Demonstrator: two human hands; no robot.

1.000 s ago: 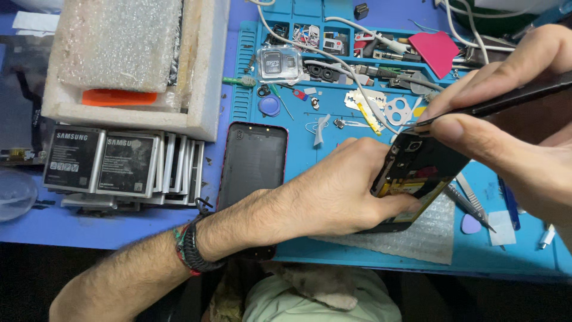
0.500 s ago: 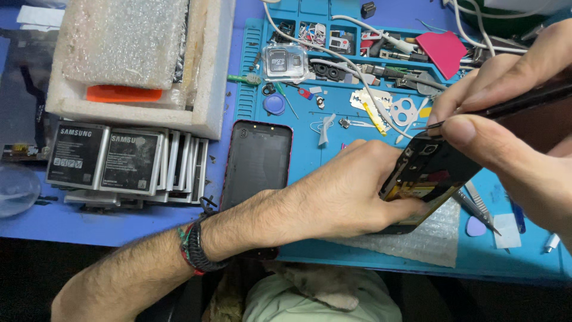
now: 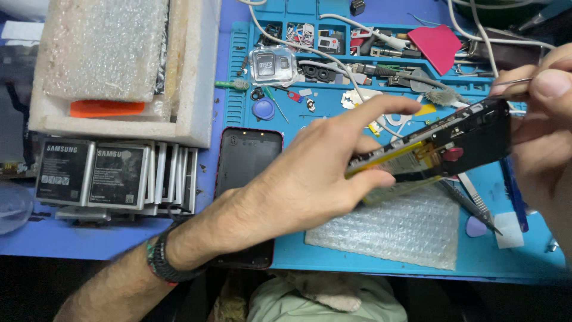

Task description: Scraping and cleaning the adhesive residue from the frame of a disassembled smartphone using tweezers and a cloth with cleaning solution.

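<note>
1. Left hand (image 3: 304, 185) grips the opened phone (image 3: 435, 146) by its near end, raised above the bubble wrap (image 3: 393, 229) on the blue mat (image 3: 333, 253).
2. Right hand (image 3: 545, 125) pinches a thin metal tool (image 3: 506, 83) at the phone's far end.
3. A dark back cover (image 3: 247, 161) lies on the worktop beside stacked batteries (image 3: 113, 176).

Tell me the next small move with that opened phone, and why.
Probably bring the thin tool in the right hand down to the phone's top edge: the left hand holds it tilted, insides exposed, with the tip just above that end.
</note>
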